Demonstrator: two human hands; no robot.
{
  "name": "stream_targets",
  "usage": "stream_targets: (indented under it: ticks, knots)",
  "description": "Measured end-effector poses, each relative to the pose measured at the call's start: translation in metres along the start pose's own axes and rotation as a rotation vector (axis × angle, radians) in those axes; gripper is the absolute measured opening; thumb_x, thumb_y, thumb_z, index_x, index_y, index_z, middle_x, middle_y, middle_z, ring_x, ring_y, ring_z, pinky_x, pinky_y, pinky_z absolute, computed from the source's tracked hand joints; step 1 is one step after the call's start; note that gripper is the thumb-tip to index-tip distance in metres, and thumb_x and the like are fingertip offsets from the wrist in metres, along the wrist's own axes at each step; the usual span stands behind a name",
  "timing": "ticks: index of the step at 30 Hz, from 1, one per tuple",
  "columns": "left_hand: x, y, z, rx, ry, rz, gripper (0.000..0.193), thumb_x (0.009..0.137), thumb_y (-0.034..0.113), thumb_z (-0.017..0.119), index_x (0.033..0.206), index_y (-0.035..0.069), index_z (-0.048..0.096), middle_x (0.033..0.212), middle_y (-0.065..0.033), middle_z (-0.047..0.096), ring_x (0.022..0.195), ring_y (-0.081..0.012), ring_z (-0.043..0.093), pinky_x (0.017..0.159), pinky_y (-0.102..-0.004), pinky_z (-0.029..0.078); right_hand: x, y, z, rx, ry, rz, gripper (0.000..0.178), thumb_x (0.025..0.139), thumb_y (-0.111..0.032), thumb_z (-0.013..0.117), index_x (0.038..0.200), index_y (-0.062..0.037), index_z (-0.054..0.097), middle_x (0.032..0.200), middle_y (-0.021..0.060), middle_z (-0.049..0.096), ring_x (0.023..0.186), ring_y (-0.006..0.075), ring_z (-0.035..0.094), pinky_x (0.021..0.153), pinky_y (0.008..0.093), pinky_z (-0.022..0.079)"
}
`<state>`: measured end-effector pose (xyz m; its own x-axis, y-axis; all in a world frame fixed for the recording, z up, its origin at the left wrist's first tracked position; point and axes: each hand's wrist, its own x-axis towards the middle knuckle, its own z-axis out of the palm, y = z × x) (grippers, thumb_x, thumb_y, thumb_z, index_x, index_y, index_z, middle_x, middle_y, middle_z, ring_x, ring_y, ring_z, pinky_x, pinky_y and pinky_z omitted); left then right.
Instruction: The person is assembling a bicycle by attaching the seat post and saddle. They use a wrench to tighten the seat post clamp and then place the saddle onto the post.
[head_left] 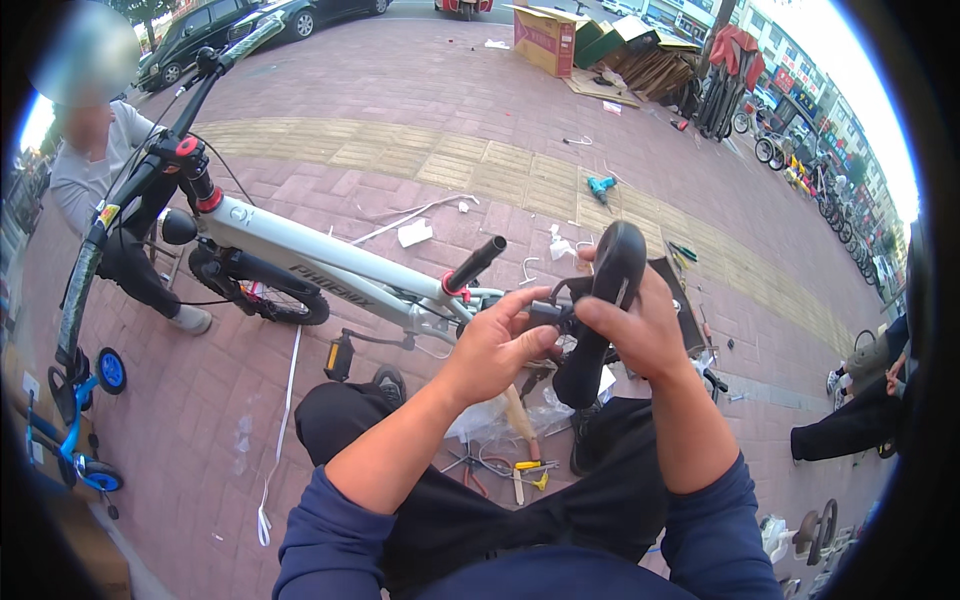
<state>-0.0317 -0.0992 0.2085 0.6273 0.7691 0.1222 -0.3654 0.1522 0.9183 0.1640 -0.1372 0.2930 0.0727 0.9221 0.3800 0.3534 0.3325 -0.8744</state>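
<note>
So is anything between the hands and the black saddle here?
Nothing visible. The right hand already grips the black saddle, held on edge above the lap, and the left hand pinches the clamp fitting on its underside. The white bike frame lies beyond, apart from both hands.

Both forearms rise from blue pushed-up sleeves and meet at centre: the left hand (497, 345) pinches with thumb and fingertips, while the right hand (640, 330) curls in a closed grip.
</note>
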Motion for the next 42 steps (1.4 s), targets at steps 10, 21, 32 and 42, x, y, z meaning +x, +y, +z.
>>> stream_targets:
  ticks: [10, 21, 32, 42]
  knots:
    - [0.033, 0.021, -0.086, 0.804, 0.332, 0.292, 0.051, 0.087, 0.021, 0.074, 0.13, -0.001, 0.06, 0.116, -0.0232, 0.068, 0.104, -0.0377, 0.068, 0.089, -0.0396, 0.053, 0.097, -0.007, 0.031, -0.371, -0.092, -0.088, 0.047, 0.078, -0.039, 0.077, 0.101, -0.0011, 0.064, 0.083, 0.0094, 0.064, 0.077, 0.0212, 0.06, 0.073, 0.0356, 0.048]
    - [0.044, 0.032, -0.089, 0.823, 0.322, 0.145, 0.025, 0.085, 0.021, 0.07, 0.108, 0.012, 0.074, 0.091, -0.0182, 0.072, 0.089, -0.0362, 0.069, 0.08, -0.0412, 0.053, 0.14, -0.043, 0.088, -0.761, -0.503, -0.228, 0.053, 0.069, -0.039, 0.082, 0.098, 0.0013, 0.064, 0.075, 0.0159, 0.059, 0.068, 0.0246, 0.056, 0.067, 0.0378, 0.048]
    - [0.045, 0.029, -0.114, 0.22, 0.542, 0.224, 0.031, 0.094, 0.008, 0.052, 0.12, -0.003, 0.064, 0.108, -0.0082, 0.07, 0.096, -0.0167, 0.065, 0.086, -0.0313, 0.051, 0.131, -0.015, 0.066, -0.386, -0.197, -0.153, 0.067, 0.091, -0.056, 0.062, 0.126, 0.0022, 0.06, 0.119, 0.0266, 0.067, 0.113, 0.0364, 0.065, 0.096, 0.0414, 0.049]
    - [0.065, 0.102, -0.066, 0.585, 0.702, 0.44, 0.044, 0.092, 0.034, 0.068, 0.118, -0.001, 0.065, 0.099, -0.0107, 0.069, 0.091, -0.0177, 0.067, 0.077, -0.0297, 0.052, 0.051, 0.056, 0.016, 1.071, -0.217, 0.618, 0.068, 0.099, -0.047, 0.055, 0.141, 0.0044, 0.043, 0.137, 0.0248, 0.055, 0.119, 0.0375, 0.062, 0.099, 0.0552, 0.052]
